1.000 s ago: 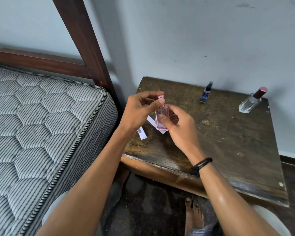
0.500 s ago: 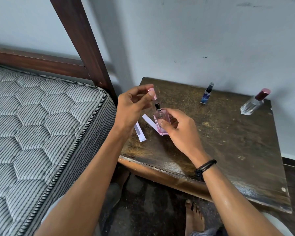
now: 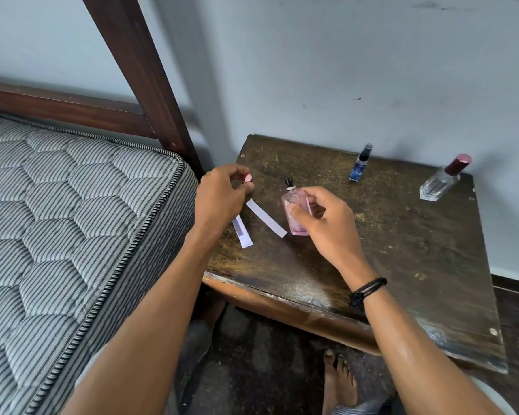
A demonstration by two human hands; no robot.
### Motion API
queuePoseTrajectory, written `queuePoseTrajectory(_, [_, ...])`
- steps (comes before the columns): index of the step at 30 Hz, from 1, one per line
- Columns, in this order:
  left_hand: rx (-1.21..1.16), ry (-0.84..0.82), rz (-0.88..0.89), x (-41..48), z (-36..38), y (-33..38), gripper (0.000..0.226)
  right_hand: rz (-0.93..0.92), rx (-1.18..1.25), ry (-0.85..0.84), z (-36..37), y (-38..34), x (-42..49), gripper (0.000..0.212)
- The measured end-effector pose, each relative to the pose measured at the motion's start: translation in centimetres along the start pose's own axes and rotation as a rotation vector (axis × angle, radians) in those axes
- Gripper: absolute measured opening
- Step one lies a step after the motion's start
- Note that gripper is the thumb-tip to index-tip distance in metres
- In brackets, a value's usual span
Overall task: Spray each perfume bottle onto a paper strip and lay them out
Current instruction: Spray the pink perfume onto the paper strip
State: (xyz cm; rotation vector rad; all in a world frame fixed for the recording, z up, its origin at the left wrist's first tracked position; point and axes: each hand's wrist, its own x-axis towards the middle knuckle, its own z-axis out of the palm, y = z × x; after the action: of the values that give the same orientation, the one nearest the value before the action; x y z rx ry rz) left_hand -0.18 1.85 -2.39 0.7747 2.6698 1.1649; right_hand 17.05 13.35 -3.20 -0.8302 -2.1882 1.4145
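My right hand (image 3: pixel 321 223) grips a pink perfume bottle (image 3: pixel 295 215) upright on the dark wooden table (image 3: pixel 402 250); its black spray nozzle is bare. My left hand (image 3: pixel 219 196) pinches the bottle's pink cap (image 3: pixel 248 178) low over the table's left edge. Two white paper strips lie between the hands: a long one (image 3: pixel 265 217) and a shorter one (image 3: pixel 242 233) partly under my left wrist. A small blue spray bottle (image 3: pixel 359 164) and a clear bottle with a dark red cap (image 3: pixel 442 179) stand at the back of the table.
A striped mattress (image 3: pixel 66 220) and a dark wooden bed frame (image 3: pixel 138 70) border the table on the left. A grey wall rises close behind the table. My bare foot (image 3: pixel 339 381) rests on the dark floor below the table's front edge.
My left hand pulled the pink cap off the bottle and carried it left and down toward the table. My right hand lowered the bottle onto the table.
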Motion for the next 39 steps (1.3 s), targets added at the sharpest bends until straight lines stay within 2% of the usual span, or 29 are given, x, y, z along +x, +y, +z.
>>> queuePoseTrajectory(4, [0.066,-0.006,0.014,0.1,0.4,-0.3,0.026,-0.002,0.019,0.057,-0.4,0.0,-0.1,0.019])
queuePoseTrajectory(11, [0.080,-0.022,0.026,0.0,0.7,0.0,0.027,-0.007,0.011,0.114,-0.1,0.1,0.0,0.029])
queuePoseTrajectory(15, [0.037,-0.046,0.008,0.2,0.7,-0.2,0.032,-0.016,0.048,0.114,0.0,0.3,-0.1,0.040])
queuePoseTrajectory(19, [0.037,-0.101,0.022,0.0,0.5,-0.1,0.048,-0.007,0.073,0.084,0.3,0.4,-0.1,0.056])
queuePoseTrajectory(21, [0.055,-0.076,0.046,0.0,0.0,0.0,0.050,-0.004,0.070,0.078,0.3,0.3,-0.1,0.061])
queuePoseTrajectory(26, [0.121,0.066,0.001,-0.4,-1.3,0.8,0.030,-0.028,0.042,0.085,0.2,0.4,0.1,0.064])
queuePoseTrajectory(28, [0.224,0.074,-0.035,-0.9,-1.4,1.0,0.014,-0.016,0.013,0.085,0.1,0.4,0.1,0.063])
queuePoseTrajectory(30, [0.323,0.041,-0.035,-1.3,-1.2,1.0,0.012,-0.001,0.009,0.070,0.2,0.3,0.1,0.062])
queuePoseTrajectory(39, [0.473,-0.075,0.054,-1.7,-0.3,0.3,0.022,0.079,0.421,-0.042,0.0,-0.2,0.3,0.064])
